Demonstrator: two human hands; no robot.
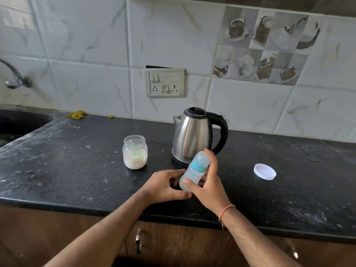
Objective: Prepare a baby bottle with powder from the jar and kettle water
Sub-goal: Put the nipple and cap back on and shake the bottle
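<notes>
1. Black stone countertop (pixel 77 170) runs across the view, dusted with pale specks; a dark sink (pixel 17 122) is sunk into its far left, with a metal tap (pixel 13 78) on the tiled wall above.
2. Clear jar (pixel 135 152), lid off, stands left of centre, about half full of pale powder with a green scoop (pixel 134 148) stuck in it.
3. On the wall behind, a switch and socket plate (pixel 164 82).
4. Left hand (pixel 165 186) rests at the counter's front edge, fingers curled round the lower body of the baby bottle (pixel 194 170).
5. That bottle is tilted, its capped top leaning away to the right, just in front of the steel kettle (pixel 194 135), which has a black handle and lid.
6. Right hand (pixel 209 187) grips the bottle from the right, thumb across its lower body, fingers reaching up beside the blue collar.
7. White round lid (pixel 264 171) lies flat on the counter, well apart to the right.
</notes>
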